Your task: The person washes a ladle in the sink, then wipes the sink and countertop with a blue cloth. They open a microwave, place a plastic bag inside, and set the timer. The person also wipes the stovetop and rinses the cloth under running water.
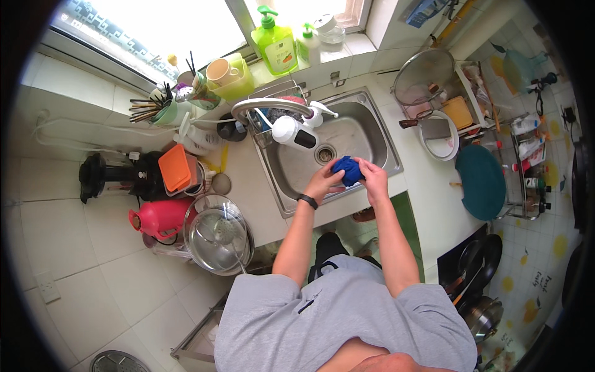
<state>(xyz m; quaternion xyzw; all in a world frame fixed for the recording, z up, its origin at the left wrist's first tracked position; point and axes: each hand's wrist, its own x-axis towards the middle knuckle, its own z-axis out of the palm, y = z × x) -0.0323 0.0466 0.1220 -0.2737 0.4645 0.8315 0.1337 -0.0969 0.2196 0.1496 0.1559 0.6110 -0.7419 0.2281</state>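
Note:
A crumpled blue cloth (348,170) is bunched up between my two hands, over the near part of a steel sink (372,133). My left hand (325,181), with a black band on its wrist, grips the cloth from the left. From the right, the fingers of my right hand (373,180) close on its other side. Just beyond the cloth lies the sink's round drain (325,154). A curved faucet (273,105) with a white filter head (294,133) reaches over the basin.
Left of the sink stand a glass lid on a pot (217,239), a red kettle (162,218) and an orange-lidded box (175,167). A green pump bottle (274,46) is on the sill. Rightward are a cleaver (434,128) on a white bowl and a teal board (480,183).

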